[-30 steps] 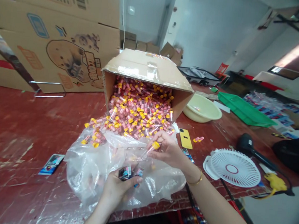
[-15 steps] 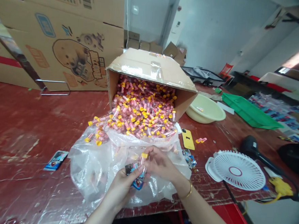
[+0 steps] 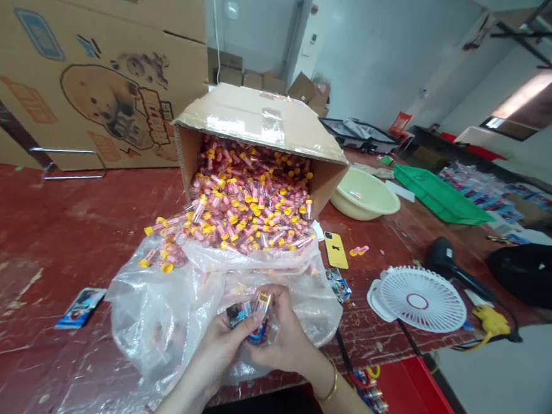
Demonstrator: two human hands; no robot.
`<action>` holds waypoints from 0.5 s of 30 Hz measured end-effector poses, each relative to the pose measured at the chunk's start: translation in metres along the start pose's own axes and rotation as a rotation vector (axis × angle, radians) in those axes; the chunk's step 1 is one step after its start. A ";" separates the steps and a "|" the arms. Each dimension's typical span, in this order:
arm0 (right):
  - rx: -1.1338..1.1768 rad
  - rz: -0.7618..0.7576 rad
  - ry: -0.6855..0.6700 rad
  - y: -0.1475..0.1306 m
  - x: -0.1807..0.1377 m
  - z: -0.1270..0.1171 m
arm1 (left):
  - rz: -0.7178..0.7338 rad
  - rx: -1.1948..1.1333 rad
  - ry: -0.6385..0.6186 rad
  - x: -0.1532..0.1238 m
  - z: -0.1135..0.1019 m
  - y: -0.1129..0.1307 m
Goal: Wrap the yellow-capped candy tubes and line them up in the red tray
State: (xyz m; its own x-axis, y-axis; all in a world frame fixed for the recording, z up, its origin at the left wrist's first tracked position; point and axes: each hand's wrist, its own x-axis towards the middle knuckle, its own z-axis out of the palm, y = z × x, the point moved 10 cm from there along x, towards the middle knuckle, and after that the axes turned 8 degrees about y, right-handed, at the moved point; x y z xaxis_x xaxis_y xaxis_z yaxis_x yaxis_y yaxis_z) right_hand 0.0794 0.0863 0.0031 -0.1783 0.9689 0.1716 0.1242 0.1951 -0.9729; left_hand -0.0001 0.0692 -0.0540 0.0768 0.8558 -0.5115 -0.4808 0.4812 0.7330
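Note:
My left hand (image 3: 221, 348) and my right hand (image 3: 282, 338) meet over a crumpled clear plastic bag (image 3: 169, 307) at the near table edge. The left hand's fingers are closed round a small blue printed packet (image 3: 241, 314). The right hand pinches a clear tube with a yellow cap (image 3: 263, 302) against that packet. Behind them a cardboard box (image 3: 258, 117) lies on its side, spilling several yellow-capped pink tubes (image 3: 243, 205) onto the bag.
On the red table lie a blue packet (image 3: 80, 307) at left, a yellow phone (image 3: 336, 249), a white fan (image 3: 418, 300), a cream basin (image 3: 364, 194), a green tray (image 3: 440, 194) and a black tool (image 3: 455, 273). Large printed cartons (image 3: 91, 68) stand behind.
My right hand has come down and in from the tube pile with a yellow-capped tube, and now presses it against the packet in my left hand.

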 end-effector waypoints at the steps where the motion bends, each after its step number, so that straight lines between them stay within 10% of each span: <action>1: -0.006 -0.008 0.004 -0.001 -0.001 -0.001 | -0.006 -0.001 0.004 0.000 -0.001 -0.002; 8: 0.094 -0.012 0.006 0.001 -0.006 -0.007 | -0.019 -0.032 0.046 -0.001 0.005 -0.002; 15: 0.290 0.125 0.385 0.027 -0.040 -0.047 | -0.108 -0.070 0.012 -0.002 0.027 -0.023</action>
State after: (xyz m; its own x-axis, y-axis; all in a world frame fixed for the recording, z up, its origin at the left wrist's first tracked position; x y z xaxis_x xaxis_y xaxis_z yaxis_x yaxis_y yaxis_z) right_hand 0.1354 0.0603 -0.0223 0.2012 0.9786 0.0428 -0.1651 0.0770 -0.9833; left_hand 0.0340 0.0617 -0.0580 0.1212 0.7974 -0.5911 -0.5304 0.5554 0.6405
